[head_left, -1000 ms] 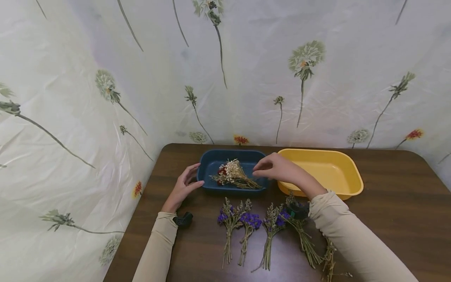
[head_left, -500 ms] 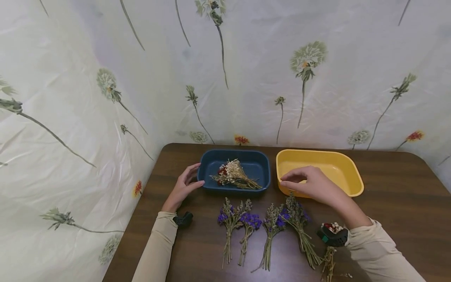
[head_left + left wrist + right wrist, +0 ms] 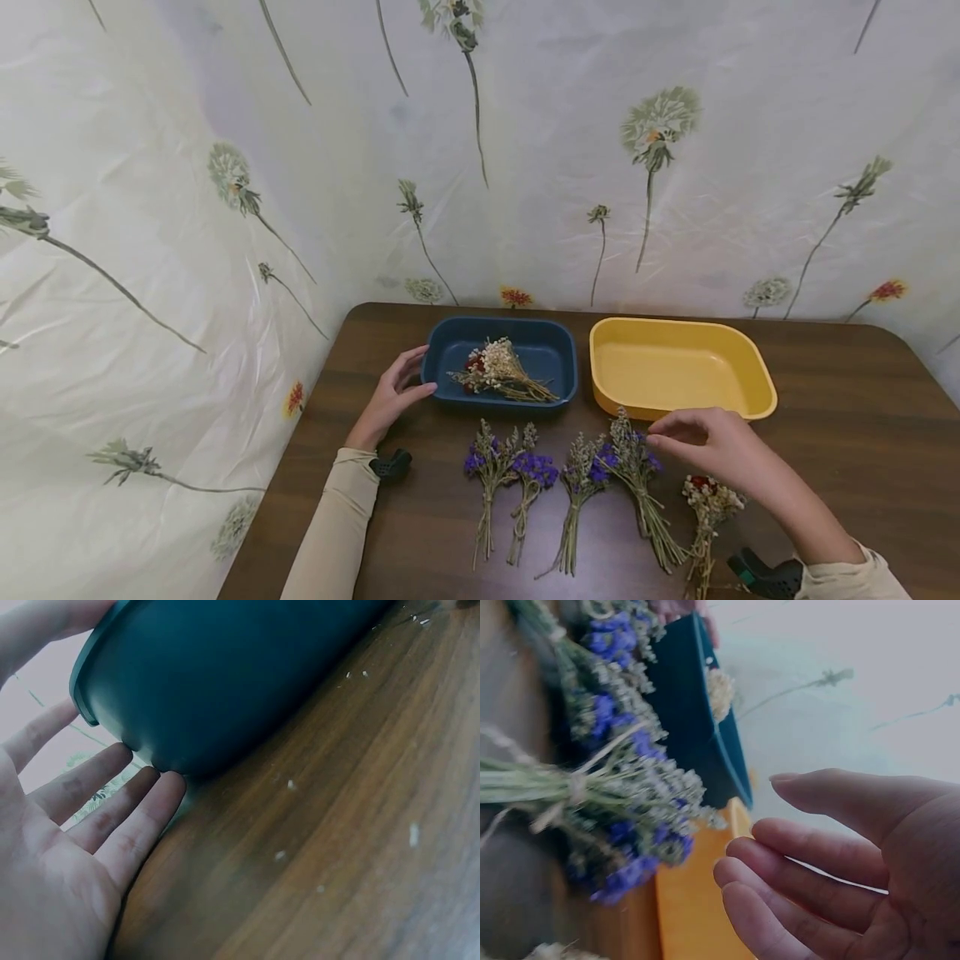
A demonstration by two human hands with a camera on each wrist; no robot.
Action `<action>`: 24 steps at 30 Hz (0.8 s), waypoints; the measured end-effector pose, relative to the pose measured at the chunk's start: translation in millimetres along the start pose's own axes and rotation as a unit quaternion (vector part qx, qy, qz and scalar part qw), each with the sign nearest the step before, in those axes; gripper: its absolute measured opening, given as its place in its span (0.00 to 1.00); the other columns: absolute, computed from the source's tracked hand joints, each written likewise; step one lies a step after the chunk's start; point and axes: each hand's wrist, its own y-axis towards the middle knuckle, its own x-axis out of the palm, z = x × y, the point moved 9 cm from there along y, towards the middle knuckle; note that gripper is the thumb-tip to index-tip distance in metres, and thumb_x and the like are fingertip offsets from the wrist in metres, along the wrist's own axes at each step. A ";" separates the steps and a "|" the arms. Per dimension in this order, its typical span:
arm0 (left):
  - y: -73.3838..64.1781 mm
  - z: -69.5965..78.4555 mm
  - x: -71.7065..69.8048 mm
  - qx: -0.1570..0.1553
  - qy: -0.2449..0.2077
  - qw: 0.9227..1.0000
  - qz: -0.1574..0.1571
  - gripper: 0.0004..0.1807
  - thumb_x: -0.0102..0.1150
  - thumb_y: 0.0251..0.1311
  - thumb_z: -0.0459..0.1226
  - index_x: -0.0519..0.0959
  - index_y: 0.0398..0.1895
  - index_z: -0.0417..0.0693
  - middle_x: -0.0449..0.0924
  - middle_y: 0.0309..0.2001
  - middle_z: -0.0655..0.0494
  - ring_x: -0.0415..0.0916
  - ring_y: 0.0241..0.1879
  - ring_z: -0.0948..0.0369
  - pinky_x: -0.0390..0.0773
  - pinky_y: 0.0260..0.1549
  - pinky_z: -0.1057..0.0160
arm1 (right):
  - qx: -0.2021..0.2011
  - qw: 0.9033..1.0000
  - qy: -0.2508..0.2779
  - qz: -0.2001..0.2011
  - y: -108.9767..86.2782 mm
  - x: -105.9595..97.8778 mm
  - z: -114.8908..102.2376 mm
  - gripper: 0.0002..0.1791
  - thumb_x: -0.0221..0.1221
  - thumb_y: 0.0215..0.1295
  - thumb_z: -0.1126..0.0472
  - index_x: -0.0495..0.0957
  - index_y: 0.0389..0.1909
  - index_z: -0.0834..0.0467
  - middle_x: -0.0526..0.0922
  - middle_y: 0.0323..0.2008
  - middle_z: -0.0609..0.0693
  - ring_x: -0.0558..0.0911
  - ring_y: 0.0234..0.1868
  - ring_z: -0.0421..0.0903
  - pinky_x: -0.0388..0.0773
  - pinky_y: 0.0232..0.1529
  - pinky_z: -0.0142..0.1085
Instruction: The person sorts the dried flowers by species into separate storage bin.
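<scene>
In the head view my left hand point(image 3: 390, 400) rests against the left end of the blue plastic bin point(image 3: 546, 357). Its fairly straight fingertips touch the bin's wall point(image 3: 202, 690) in the left wrist view. Inside that bin lie dried flowers point(image 3: 504, 371), cream and dark red, their stems toward the lower right. My right hand point(image 3: 723, 446) holds nothing and hovers with loosely bent fingers. Below and left of it is a tied bunch of purple dried flowers point(image 3: 637, 475); below it, a cream-and-red bunch point(image 3: 708, 504) lies on the table.
A yellow bin point(image 3: 675, 371) stands right of the blue one, with nothing visible inside. More purple bunches point(image 3: 576, 483) lie in a row in front of the bins. Small crumbs point(image 3: 414, 834) dot the brown table point(image 3: 840, 383). A flower-printed sheet point(image 3: 540, 167) hangs behind.
My right hand, empty throughout, has moved from above the blue bin, across the yellow bin, to the right and toward me. The left hand has stayed at the blue bin.
</scene>
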 end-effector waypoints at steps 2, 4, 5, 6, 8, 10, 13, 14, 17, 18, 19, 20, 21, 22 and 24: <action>-0.2 -0.6 0.3 -0.001 -0.006 1.000 -0.003 0.37 0.64 0.70 0.37 0.61 0.80 0.57 0.63 0.78 0.50 0.63 0.76 0.48 0.70 0.70 0.45 | 0.007 1.000 0.004 -0.004 -5.9 2.7 6.9 0.14 0.64 0.72 0.46 0.88 0.46 0.50 0.91 0.40 0.42 0.88 0.39 0.36 0.83 0.37 0.31; -0.5 -1.1 1.1 -0.003 -0.011 1.000 -0.009 0.38 0.63 0.71 0.37 0.60 0.81 0.60 0.61 0.79 0.52 0.61 0.77 0.48 0.71 0.70 0.46 | 0.014 1.000 0.003 -0.007 -11.5 4.9 14.3 0.14 0.64 0.71 0.46 0.88 0.46 0.51 0.91 0.40 0.43 0.87 0.38 0.35 0.82 0.36 0.31; -0.6 -1.3 1.7 -0.005 -0.014 1.000 -0.012 0.39 0.63 0.71 0.38 0.59 0.81 0.62 0.60 0.80 0.53 0.60 0.78 0.48 0.71 0.70 0.46 | 0.017 1.000 0.003 -0.007 -14.3 5.5 17.5 0.14 0.64 0.71 0.46 0.88 0.46 0.51 0.91 0.40 0.43 0.87 0.37 0.34 0.82 0.35 0.31; -0.9 -1.6 2.1 -0.007 -0.016 1.000 -0.015 0.39 0.63 0.71 0.38 0.59 0.81 0.64 0.59 0.81 0.54 0.60 0.78 0.49 0.71 0.70 0.45 | 0.020 1.000 0.001 -0.004 -17.0 5.5 20.8 0.13 0.64 0.71 0.46 0.88 0.45 0.51 0.91 0.40 0.43 0.87 0.37 0.34 0.82 0.34 0.31; -1.1 -2.2 2.4 -0.010 -0.017 1.000 -0.019 0.38 0.62 0.72 0.39 0.59 0.81 0.65 0.57 0.81 0.56 0.58 0.79 0.49 0.69 0.71 0.44 | 0.025 1.000 -0.002 0.004 -22.6 5.0 27.4 0.11 0.65 0.70 0.48 0.88 0.44 0.50 0.91 0.38 0.43 0.87 0.36 0.32 0.82 0.34 0.31; -0.8 -2.5 2.3 -0.012 -0.016 1.000 -0.020 0.38 0.62 0.72 0.40 0.59 0.81 0.65 0.56 0.82 0.57 0.58 0.80 0.49 0.67 0.72 0.41 | 0.022 1.000 -0.013 0.015 -28.1 3.3 33.0 0.09 0.66 0.70 0.49 0.88 0.42 0.49 0.91 0.37 0.41 0.86 0.36 0.30 0.81 0.35 0.31; 0.0 -3.2 1.8 -0.014 -0.014 1.000 -0.019 0.37 0.62 0.72 0.40 0.60 0.81 0.66 0.56 0.82 0.58 0.58 0.79 0.48 0.67 0.72 0.38 | 0.025 0.999 -0.022 0.025 -36.7 2.0 40.7 0.06 0.67 0.69 0.50 0.89 0.40 0.47 0.91 0.35 0.38 0.85 0.35 0.28 0.81 0.35 0.31; 0.3 -3.5 1.5 -0.015 -0.013 1.000 -0.018 0.37 0.62 0.72 0.40 0.60 0.81 0.66 0.56 0.82 0.58 0.58 0.79 0.48 0.66 0.72 0.38 | 0.029 0.999 -0.026 0.026 -39.2 1.8 43.3 0.06 0.67 0.69 0.50 0.89 0.39 0.46 0.90 0.34 0.37 0.84 0.34 0.28 0.80 0.34 0.31; 0.8 -3.9 1.3 -0.017 -0.013 1.000 -0.016 0.37 0.62 0.72 0.40 0.60 0.81 0.66 0.58 0.81 0.57 0.60 0.78 0.47 0.67 0.72 0.38 | 0.051 0.998 -0.031 0.021 -47.7 4.4 51.6 0.06 0.67 0.69 0.49 0.88 0.38 0.45 0.90 0.33 0.37 0.84 0.33 0.27 0.79 0.33 0.31; 0.9 -3.9 1.1 -0.015 -0.011 1.000 -0.016 0.37 0.62 0.72 0.39 0.60 0.81 0.65 0.58 0.81 0.56 0.60 0.78 0.47 0.67 0.71 0.37 | 0.059 0.998 -0.033 0.019 -50.6 5.5 54.6 0.06 0.66 0.69 0.49 0.88 0.38 0.46 0.89 0.32 0.37 0.83 0.32 0.27 0.78 0.33 0.31; 0.9 -4.0 1.0 -0.015 -0.011 1.000 -0.015 0.37 0.62 0.72 0.39 0.61 0.81 0.65 0.59 0.80 0.56 0.61 0.78 0.47 0.67 0.71 0.38 | 0.066 0.997 -0.034 0.019 -53.2 6.5 57.3 0.07 0.67 0.69 0.49 0.87 0.38 0.46 0.89 0.32 0.37 0.83 0.31 0.28 0.77 0.32 0.31; 0.9 -4.1 0.8 -0.017 -0.013 1.000 -0.013 0.37 0.62 0.72 0.39 0.61 0.80 0.66 0.60 0.80 0.56 0.62 0.77 0.48 0.67 0.71 0.38 | 0.074 0.996 -0.036 0.020 -55.7 7.5 60.1 0.07 0.67 0.69 0.48 0.87 0.37 0.47 0.89 0.31 0.37 0.83 0.30 0.27 0.76 0.32 0.31; 0.8 -3.8 0.9 -0.016 -0.013 1.000 -0.013 0.37 0.62 0.72 0.38 0.61 0.80 0.65 0.60 0.80 0.56 0.62 0.77 0.47 0.67 0.71 0.38 | 0.083 0.996 -0.038 0.022 -58.0 8.6 63.1 0.08 0.67 0.69 0.48 0.87 0.38 0.47 0.88 0.31 0.37 0.82 0.30 0.27 0.75 0.32 0.30; 0.4 -3.6 0.9 -0.016 -0.013 1.000 -0.012 0.37 0.62 0.72 0.38 0.61 0.80 0.65 0.60 0.80 0.55 0.63 0.77 0.47 0.67 0.71 0.39 | 0.090 0.995 -0.040 0.026 -60.0 9.4 65.7 0.08 0.67 0.68 0.48 0.87 0.37 0.48 0.87 0.30 0.37 0.81 0.29 0.27 0.74 0.31 0.30; -0.2 -3.4 1.0 -0.014 -0.013 1.000 -0.012 0.37 0.62 0.72 0.37 0.61 0.81 0.65 0.60 0.80 0.55 0.63 0.77 0.47 0.67 0.71 0.38 | 0.101 0.993 -0.044 0.027 -63.0 12.4 70.6 0.10 0.68 0.68 0.47 0.86 0.37 0.49 0.86 0.28 0.37 0.80 0.28 0.27 0.74 0.31 0.30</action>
